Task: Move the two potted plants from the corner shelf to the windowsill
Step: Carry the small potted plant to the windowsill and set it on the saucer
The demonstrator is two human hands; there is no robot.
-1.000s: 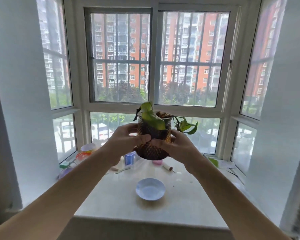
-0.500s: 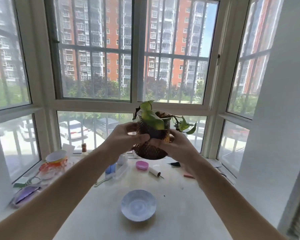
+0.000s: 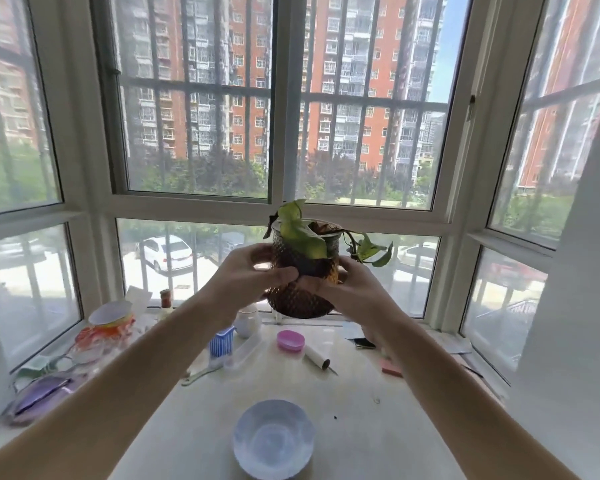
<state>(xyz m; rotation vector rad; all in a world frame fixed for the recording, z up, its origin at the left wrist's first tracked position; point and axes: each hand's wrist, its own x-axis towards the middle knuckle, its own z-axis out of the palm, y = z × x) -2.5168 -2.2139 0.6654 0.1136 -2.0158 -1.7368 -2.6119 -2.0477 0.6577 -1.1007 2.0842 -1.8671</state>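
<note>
Left hand [image 3: 246,278] and right hand [image 3: 354,292] both grip the potted plant [image 3: 302,268], fingers curled round it, held above the windowsill [image 3: 361,410], clear of the blue bowl [image 3: 273,439].

The pale stone windowsill [image 3: 361,427] carries a round pale-blue bowl [image 3: 272,439] near its front edge. Farther back lie a pink oval lidded box [image 3: 290,340], a white paper roll [image 3: 317,357] just beside it, a blue-and-white striped tub [image 3: 221,341] and a small white jar [image 3: 247,320]. At the left stand stacked colourful bowls [image 3: 111,317].
</note>
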